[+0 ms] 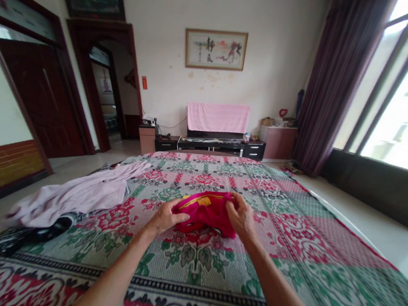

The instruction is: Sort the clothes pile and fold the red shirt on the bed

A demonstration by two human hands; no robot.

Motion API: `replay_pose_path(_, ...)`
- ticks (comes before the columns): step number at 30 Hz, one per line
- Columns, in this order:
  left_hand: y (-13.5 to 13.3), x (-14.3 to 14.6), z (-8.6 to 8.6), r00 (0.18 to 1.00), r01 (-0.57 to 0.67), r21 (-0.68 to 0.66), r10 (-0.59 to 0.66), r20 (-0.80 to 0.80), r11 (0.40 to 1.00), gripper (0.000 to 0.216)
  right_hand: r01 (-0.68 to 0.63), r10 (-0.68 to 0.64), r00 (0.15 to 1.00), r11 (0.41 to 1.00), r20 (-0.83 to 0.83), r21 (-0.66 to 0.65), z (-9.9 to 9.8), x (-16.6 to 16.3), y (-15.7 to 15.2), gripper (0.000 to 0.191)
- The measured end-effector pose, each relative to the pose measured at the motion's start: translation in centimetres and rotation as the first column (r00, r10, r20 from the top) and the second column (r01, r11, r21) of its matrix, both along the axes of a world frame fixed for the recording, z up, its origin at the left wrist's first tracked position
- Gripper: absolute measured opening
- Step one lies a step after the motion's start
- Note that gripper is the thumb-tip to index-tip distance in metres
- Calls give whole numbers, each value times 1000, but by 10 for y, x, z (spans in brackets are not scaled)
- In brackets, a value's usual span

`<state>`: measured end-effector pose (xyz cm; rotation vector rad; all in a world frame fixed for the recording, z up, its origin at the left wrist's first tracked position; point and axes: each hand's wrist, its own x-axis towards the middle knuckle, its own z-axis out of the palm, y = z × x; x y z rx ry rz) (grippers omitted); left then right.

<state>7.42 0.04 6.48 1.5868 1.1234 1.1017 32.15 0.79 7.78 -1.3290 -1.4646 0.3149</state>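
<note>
On the floral bedspread (289, 244), left hand (165, 216) and right hand (241, 216) grip a pink garment (205, 213).

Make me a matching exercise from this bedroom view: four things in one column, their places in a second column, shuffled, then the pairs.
Things:
1. magenta garment
2. pale lilac garment
3. pink towel
4. framed picture

Places:
A. hung on the far wall
B. draped over the screen on the low cabinet
C. spread at the bed's left edge
D. between the left hand and right hand, on the patterned bedspread

Pairs: 1-D, 2-C, 3-B, 4-A
</note>
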Motion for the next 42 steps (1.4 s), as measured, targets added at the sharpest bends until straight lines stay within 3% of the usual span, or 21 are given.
replay_pose_path(5,4,0,-7,980,-4,81,20,-198,997,52,-9,9,1000,1000,-9,-3,2,0,-1,35)
replay_pose_path(15,1,-4,1,953,-75,158,117,-280,985,35,-14,14,1000,1000,4,-20,1,0,0,36)
replay_pose_path(20,-2,-10,15,954,-175,209,218,-206,962,25,-56,56,998,998,-5,3,2,0,-1,30)
replay_pose_path(22,-3,-12,22,957,-198,255,243,-157,946,22,-58,59,998,997,-14,48,4,-1,-1,27)
replay_pose_path(27,-10,-8,48,971,-182,344,224,-86,921,25,-53,50,999,951,20,304,25,-5,-7,19)
replay_pose_path(31,-32,14,69,985,-35,263,78,-156,964,47,-307,315,949,938,-27,160,45,-18,-24,19)
replay_pose_path(34,-47,30,75,967,156,218,-104,-231,963,53,-579,576,809,815,-119,6,57,-28,-39,20)
replay_pose_path(36,-48,31,76,960,165,216,-107,-258,962,35,-704,688,706,708,-168,-55,62,-28,-44,22)
replay_pose_path(37,-47,27,78,962,126,212,-68,-265,969,30,-721,701,686,691,-197,-54,63,-25,-43,23)
replay_pose_path(39,-40,12,88,963,10,203,45,-266,979,28,-638,617,747,770,-247,-7,60,-16,-35,25)
replay_pose_path(42,-27,-18,119,944,-217,286,275,-181,933,32,-256,250,937,967,-242,6,38,1,-11,27)
